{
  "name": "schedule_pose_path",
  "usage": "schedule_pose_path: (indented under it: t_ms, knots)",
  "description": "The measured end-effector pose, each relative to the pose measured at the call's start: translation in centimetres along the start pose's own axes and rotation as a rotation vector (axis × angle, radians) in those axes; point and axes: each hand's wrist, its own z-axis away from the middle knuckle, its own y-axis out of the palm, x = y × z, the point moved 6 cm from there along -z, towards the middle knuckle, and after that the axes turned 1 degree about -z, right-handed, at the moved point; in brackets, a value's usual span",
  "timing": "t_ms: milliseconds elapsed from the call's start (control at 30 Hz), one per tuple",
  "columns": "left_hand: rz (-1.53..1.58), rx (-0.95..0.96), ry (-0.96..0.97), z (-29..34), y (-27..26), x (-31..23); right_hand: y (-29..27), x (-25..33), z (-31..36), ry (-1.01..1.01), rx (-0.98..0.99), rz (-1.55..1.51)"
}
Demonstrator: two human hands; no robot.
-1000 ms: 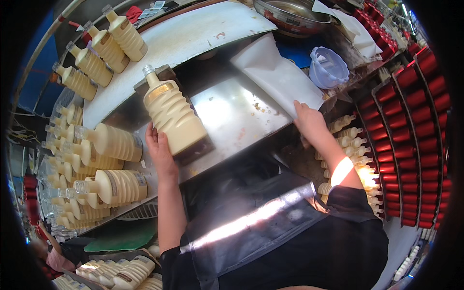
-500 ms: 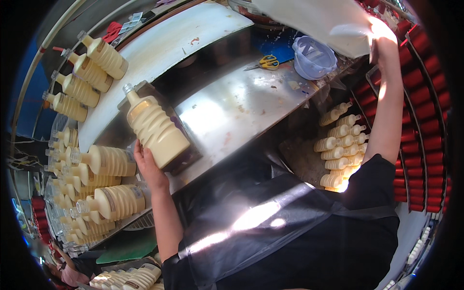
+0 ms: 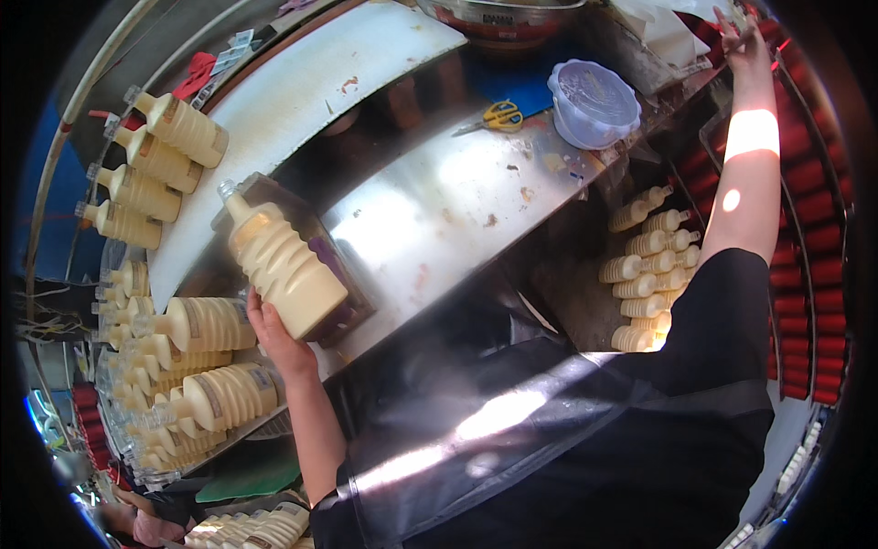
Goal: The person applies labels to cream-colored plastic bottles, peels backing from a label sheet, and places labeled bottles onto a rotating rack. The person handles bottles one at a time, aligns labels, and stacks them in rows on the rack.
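A ribbed bottle (image 3: 288,265), cream-coloured with a clear neck, lies tilted in a dark box-like holder (image 3: 352,293) on the metal worktop. The fingers of my left hand (image 3: 277,337) press along its lower left side, near the base; my thumb is partly hidden. At the far right my right arm stretches away from me, and my right hand (image 3: 741,41) has its fingers apart with nothing visible in them. Just left of that hand lies a crumpled white sheet (image 3: 654,35). Beneath the arm are rows of red cylindrical things (image 3: 805,238).
Similar bottles (image 3: 215,320) are stacked at the left, with more (image 3: 183,133) on a white board (image 3: 302,82). Others (image 3: 645,284) stand low at the right. Yellow-handled scissors (image 3: 501,116), a pale violet tub (image 3: 594,105) and a metal basin (image 3: 498,16) are at the back.
My right hand has let go of the white sheet, which now lies at the back right, and reaches farther away. My left hand and the bottle have shifted slightly in view.
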Motion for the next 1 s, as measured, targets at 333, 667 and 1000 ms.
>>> schedule_pose_path:
  t_ms: [333,667,1000]
  knots:
    - [-0.028,0.008,-0.015,-0.2,-0.5,0.5,17.1,-2.2,16.6,0.390,0.564,-0.131]
    - [-0.043,-0.017,-0.021,-0.3,-0.8,0.9,36.8,5.6,33.4,0.692,1.215,-0.578]
    - [-0.230,-0.125,-0.018,0.8,-0.9,-0.7,43.7,5.1,44.2,1.161,1.226,-0.627]
